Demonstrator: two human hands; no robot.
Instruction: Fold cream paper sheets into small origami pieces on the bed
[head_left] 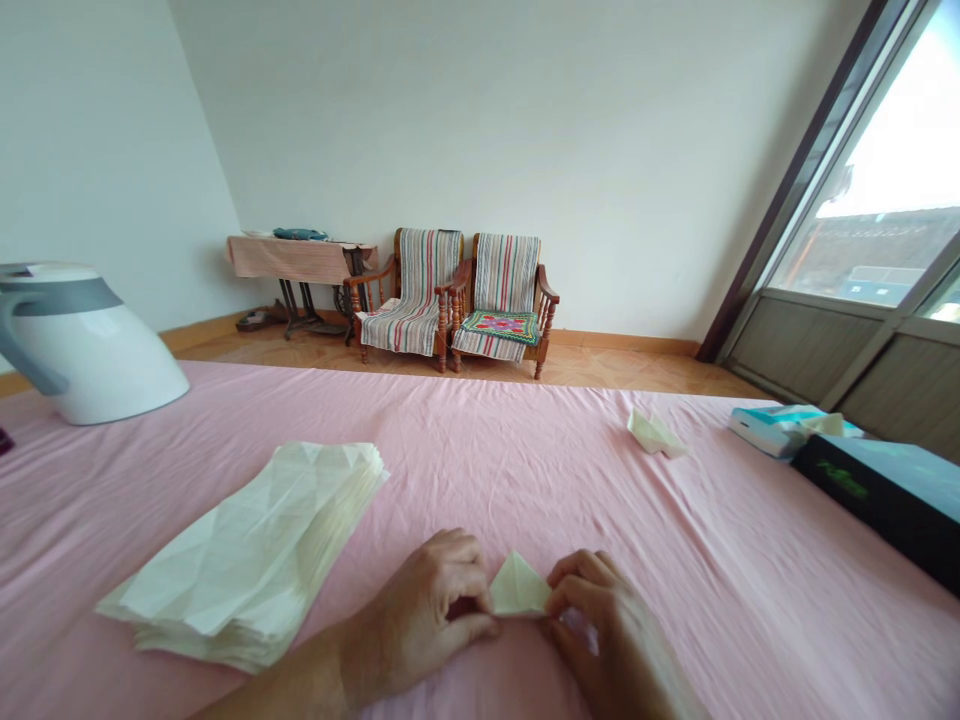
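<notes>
A small pale-yellow folded paper [518, 585] lies near the front of the pink cloth, its peak pointing away from me. My left hand [435, 610] pinches its left corner between thumb and fingers. On the opposite side, my right hand [600, 615] grips the right corner the same way. Left of my hands rests a thick stack of creased pale paper sheets [247, 545]. Farther off to the right sits another folded paper piece [657, 434], apart from both hands.
A white and grey jug [112, 345] stands at the left on the pink tablecloth [495, 450]. At the right are a tissue pack [780, 428] and a black box [877, 500]. Beyond the table are two wooden chairs [495, 290] and a cloth-covered stand [300, 258].
</notes>
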